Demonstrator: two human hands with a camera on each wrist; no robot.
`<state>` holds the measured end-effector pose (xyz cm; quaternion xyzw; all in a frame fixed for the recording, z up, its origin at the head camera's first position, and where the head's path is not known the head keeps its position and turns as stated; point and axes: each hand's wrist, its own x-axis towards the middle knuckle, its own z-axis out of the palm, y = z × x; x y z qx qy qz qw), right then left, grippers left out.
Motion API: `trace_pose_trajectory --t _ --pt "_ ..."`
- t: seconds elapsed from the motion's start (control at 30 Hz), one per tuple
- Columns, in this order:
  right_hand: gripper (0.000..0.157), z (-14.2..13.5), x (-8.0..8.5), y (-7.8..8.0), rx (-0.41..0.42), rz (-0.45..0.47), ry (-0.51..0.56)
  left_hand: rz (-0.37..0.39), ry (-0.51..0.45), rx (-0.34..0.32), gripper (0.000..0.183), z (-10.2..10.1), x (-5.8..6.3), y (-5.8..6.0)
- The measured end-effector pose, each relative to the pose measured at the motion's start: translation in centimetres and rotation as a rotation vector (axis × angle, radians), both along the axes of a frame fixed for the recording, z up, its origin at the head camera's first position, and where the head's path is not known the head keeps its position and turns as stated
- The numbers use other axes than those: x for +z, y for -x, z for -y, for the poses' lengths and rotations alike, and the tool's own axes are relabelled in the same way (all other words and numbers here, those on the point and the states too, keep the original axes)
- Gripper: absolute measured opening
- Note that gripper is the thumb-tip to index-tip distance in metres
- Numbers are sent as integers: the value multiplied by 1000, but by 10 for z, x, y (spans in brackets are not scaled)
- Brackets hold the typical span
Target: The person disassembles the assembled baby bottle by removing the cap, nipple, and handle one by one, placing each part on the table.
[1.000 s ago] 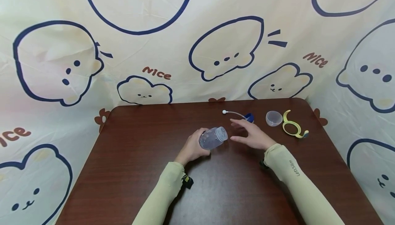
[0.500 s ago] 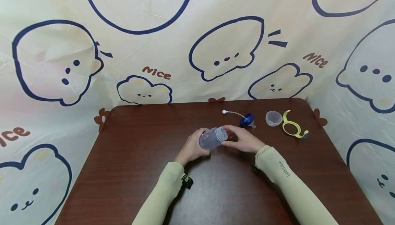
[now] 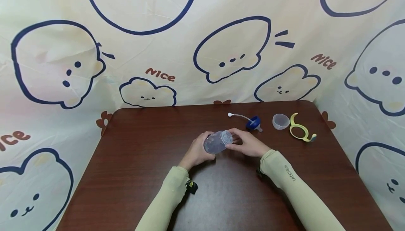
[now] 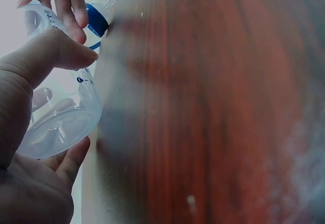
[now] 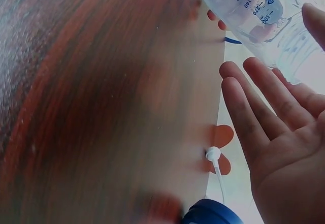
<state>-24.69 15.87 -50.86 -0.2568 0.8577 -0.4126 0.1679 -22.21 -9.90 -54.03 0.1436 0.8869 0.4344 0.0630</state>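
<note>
A clear baby bottle (image 3: 214, 142) with a printed blue scale is tilted above the table, its uncovered threaded mouth facing right. My left hand (image 3: 197, 151) grips the bottle's body, thumb on one side and fingers round the other, as the left wrist view shows. At the bottle's neck (image 5: 297, 56), my right hand (image 3: 248, 143) has thumb and index finger on opposite sides of the rim, while its other fingers extend loosely. Just behind the right hand lies a blue collar (image 3: 254, 122) with a clear teat and a thin straw (image 3: 240, 115) tipped by a white weight.
A clear dome cap (image 3: 281, 122) rests at the back right of the brown table (image 3: 152, 132). Beside it lies a yellow two-handled ring (image 3: 299, 131), near the table's right edge. A patterned cloth (image 3: 177, 55) hangs behind and along both sides.
My right hand has moved left from over the blue collar to the bottle's mouth, uncovering the collar and teat. The left hand and bottle have stayed nearly still.
</note>
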Motion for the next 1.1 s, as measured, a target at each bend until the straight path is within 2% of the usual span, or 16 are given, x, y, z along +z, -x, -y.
trace_pose_trajectory --t 0.43,0.67,1.1 --pt "60 -2 -5 3 -20 -4 12 -26 22 -37 89 2 0 3" --pt "62 -5 3 2 -48 -21 23 -53 0 -76 96 1 5 5" --pt "61 -9 16 2 -62 -43 76 -80 0 -160 95 3 15 8"
